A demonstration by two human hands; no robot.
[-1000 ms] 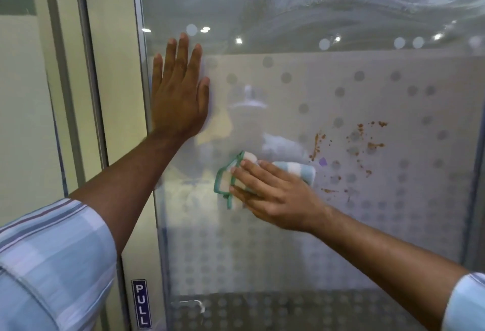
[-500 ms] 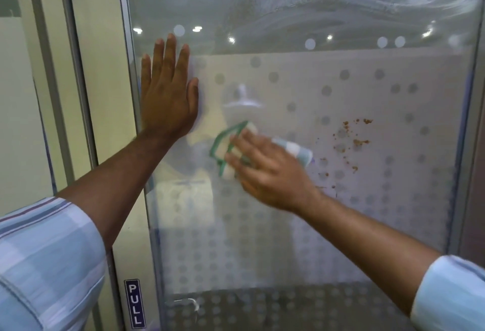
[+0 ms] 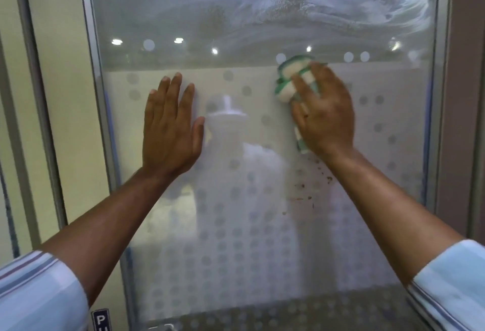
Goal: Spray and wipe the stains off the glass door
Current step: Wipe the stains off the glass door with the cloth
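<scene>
The glass door [image 3: 236,225] fills the view, frosted with a dot pattern below and smeared with wet streaks near the top. My right hand [image 3: 325,115] presses a green-and-white cloth [image 3: 288,78] flat against the glass at the upper right. Faint brown stains [image 3: 304,194] remain on the glass just below that hand, beside my right forearm. My left hand [image 3: 170,131] lies flat on the glass at centre left, fingers spread, holding nothing. No spray bottle is in view.
A metal frame [image 3: 97,94] edges the door on the left, with a cream wall panel beyond it. A blue PULL sticker [image 3: 101,320] sits at the bottom left. Another frame post [image 3: 446,94] runs down the right side.
My right hand has swept the cloth up and to the right, over the stained patch, which now looks much fainter. The view has shifted left, so my left hand sits nearer the middle.
</scene>
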